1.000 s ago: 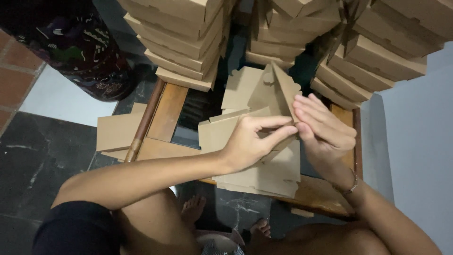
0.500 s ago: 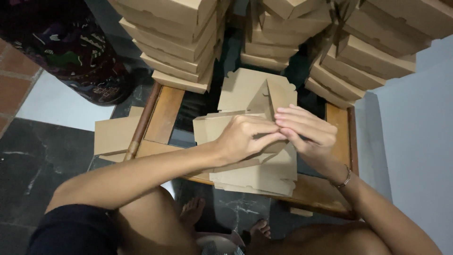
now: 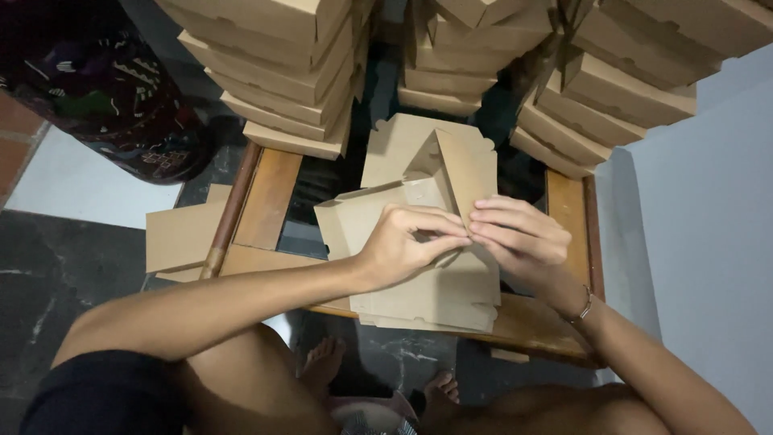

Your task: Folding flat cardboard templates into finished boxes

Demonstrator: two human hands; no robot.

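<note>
wooden surface [image 3: 270, 197] stands on dark marble floor [image 3: 48, 266] by a white wall [image 3: 708, 201]; left hand [image 3: 403, 246] and right hand [image 3: 519, 238] pinch a cardboard box blank [image 3: 427, 201]; folded boxes [image 3: 274, 72] are stacked behind.

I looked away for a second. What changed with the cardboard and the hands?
The raised flap of the cardboard box blank was pressed down, then stands up again. Both hands, left hand and right hand, stay pinching it at the fold. The stacked boxes and wooden table stayed put.
</note>
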